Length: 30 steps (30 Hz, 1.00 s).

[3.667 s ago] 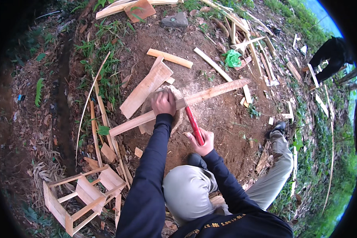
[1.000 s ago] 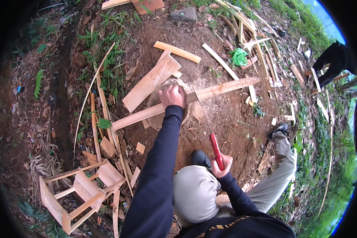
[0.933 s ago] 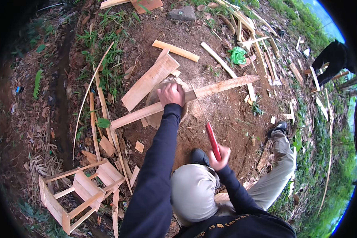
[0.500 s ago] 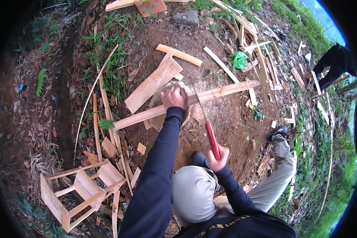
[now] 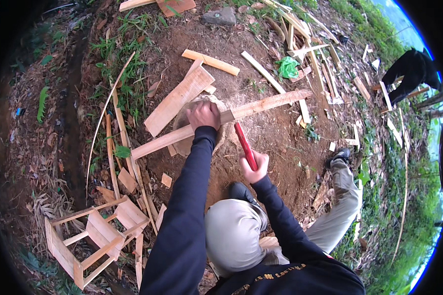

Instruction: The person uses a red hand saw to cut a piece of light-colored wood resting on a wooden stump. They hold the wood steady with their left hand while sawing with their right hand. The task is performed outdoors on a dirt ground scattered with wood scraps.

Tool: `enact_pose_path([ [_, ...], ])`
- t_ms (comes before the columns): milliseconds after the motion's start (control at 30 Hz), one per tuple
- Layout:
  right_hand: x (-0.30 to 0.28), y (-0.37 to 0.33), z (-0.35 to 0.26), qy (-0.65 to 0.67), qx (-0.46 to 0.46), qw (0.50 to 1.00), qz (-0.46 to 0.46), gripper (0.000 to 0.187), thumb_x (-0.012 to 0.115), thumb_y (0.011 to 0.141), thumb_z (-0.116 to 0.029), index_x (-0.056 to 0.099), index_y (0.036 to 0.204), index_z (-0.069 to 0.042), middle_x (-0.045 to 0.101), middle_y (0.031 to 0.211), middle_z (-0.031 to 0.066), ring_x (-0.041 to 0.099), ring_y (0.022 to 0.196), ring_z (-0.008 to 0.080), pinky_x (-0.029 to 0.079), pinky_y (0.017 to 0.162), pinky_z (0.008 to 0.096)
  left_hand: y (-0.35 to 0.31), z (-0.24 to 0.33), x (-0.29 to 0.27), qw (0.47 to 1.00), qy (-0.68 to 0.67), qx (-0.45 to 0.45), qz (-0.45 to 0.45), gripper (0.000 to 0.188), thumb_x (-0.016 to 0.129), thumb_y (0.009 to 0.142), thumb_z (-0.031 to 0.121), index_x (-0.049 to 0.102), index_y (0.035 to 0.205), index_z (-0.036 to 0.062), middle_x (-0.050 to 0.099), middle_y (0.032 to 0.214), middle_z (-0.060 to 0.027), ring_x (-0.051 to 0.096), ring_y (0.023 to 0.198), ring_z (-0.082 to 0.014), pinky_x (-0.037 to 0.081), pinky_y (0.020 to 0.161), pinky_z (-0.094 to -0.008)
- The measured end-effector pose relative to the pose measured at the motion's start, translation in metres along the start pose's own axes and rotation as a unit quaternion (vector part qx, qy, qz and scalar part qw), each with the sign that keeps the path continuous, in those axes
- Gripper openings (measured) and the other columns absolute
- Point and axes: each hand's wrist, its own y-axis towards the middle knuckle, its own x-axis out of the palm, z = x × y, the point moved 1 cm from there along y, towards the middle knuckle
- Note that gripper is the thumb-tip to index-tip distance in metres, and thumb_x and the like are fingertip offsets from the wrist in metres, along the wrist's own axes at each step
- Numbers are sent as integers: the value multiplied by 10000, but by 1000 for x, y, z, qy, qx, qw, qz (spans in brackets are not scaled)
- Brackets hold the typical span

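Note:
My left hand (image 5: 203,114) presses a long wooden slat (image 5: 266,103) down onto a round stump (image 5: 183,120) set in bare earth. The slat runs from lower left to upper right across the stump. My right hand (image 5: 254,166) grips the red handle of a chopping tool (image 5: 245,146), held just right of the stump, its end close to the slat. I squat over the spot, my grey-trousered knee and a black shoe below my arms.
A wide board (image 5: 178,100) leans on the stump's far side. Loose slats and offcuts (image 5: 210,61) lie scattered around. A small wooden stool frame (image 5: 88,238) lies lower left. A green bag (image 5: 288,67) and a rock (image 5: 218,17) lie farther off. A person in black (image 5: 409,73) bends over at right.
My right hand, raised with the red-handled tool a second ago, has come down toward the slat. My left hand stays on the slat at the stump.

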Motion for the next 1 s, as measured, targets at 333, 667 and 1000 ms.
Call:
enact_pose_path([
  [333,-6,-34,-3,71,42,997,-5,140,634,782,-88,572,676,-21,458,512,99,467,440,139,394,463,328,-1,-11,1,1000,9,4,-11,220,565,864,200,652,691,94,678,782,-105,649,776,-302,418,775,-465],
  [667,-44,-84,-9,43,34,998,-17,106,641,748,-90,581,685,-29,440,491,95,511,406,184,411,462,339,0,-4,3,998,32,-13,-42,270,539,887,249,644,691,95,691,837,-114,653,793,-321,429,818,-478],
  [1000,-50,-80,-9,54,-6,998,-16,139,660,764,-105,573,670,-50,494,522,121,557,440,253,454,496,368,1,5,-6,996,50,-7,-74,295,515,900,255,685,747,68,707,866,-137,658,802,-341,441,740,-464],
])
